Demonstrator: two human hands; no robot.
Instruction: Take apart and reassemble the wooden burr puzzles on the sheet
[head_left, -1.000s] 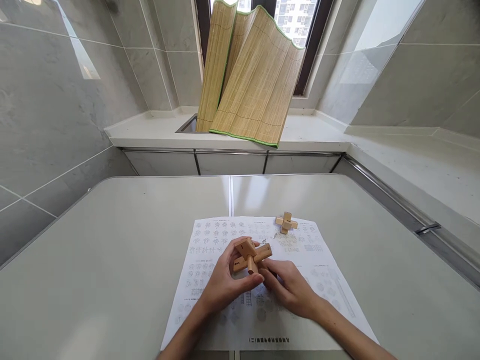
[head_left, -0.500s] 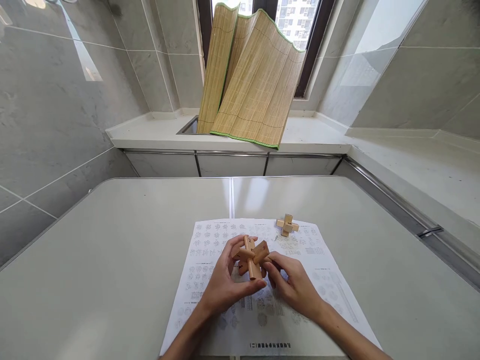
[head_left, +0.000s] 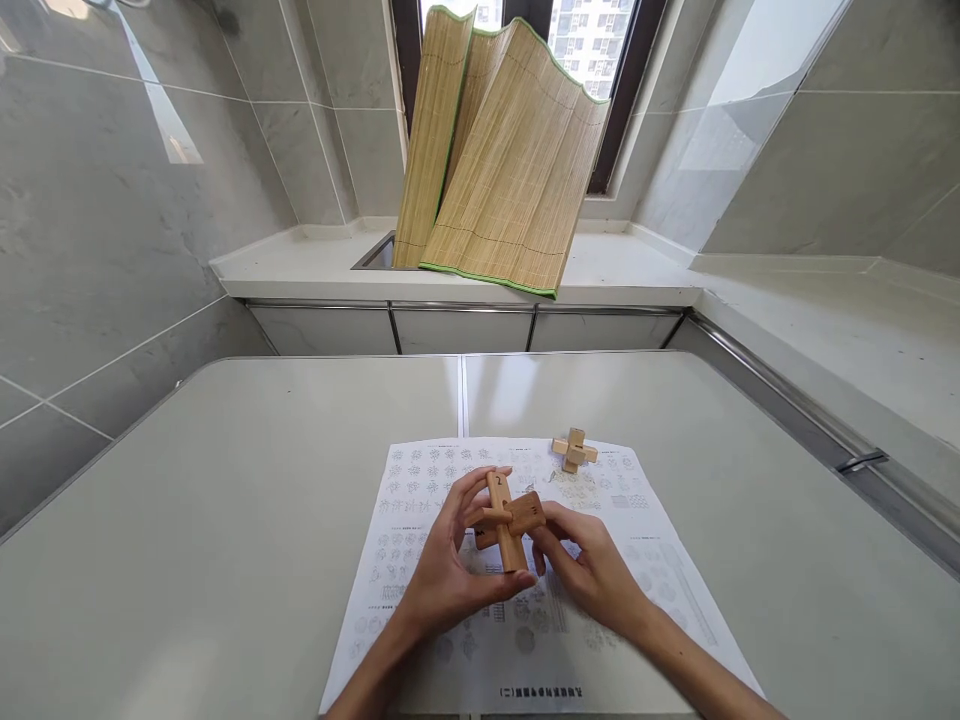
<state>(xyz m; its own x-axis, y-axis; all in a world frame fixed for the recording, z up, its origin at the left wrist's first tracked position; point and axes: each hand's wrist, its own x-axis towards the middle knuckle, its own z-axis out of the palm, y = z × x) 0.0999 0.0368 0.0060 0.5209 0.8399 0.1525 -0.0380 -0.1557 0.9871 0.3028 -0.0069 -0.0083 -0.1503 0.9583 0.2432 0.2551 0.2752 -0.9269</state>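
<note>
A wooden burr puzzle [head_left: 507, 535] of interlocking notched pieces is held above the printed sheet [head_left: 375, 600]. My left hand [head_left: 450, 570] grips it from the left, thumb under the near end and fingers around the far end of an upright bar marked 2. At its right side, my right hand [head_left: 581, 560] has its bent fingers closed against the crosswise piece; the fingertips are partly hidden behind it. A second, paler wooden burr puzzle [head_left: 574, 452] stands assembled on the sheet's far right part.
The sheet, covered in small diagrams, lies on a glossy white table [head_left: 187, 520]. Beyond it, a bamboo mat [head_left: 517, 170] with green edging leans on the window ledge [head_left: 300, 275]. Tiled walls [head_left: 112, 220] rise on the left, and a ledge [head_left: 847, 320] runs along the right.
The puzzle has turned slightly in my left hand, so its bar marked 2 shows more plainly and its near end sits lower. My right fingers have shifted slightly along its right side.
</note>
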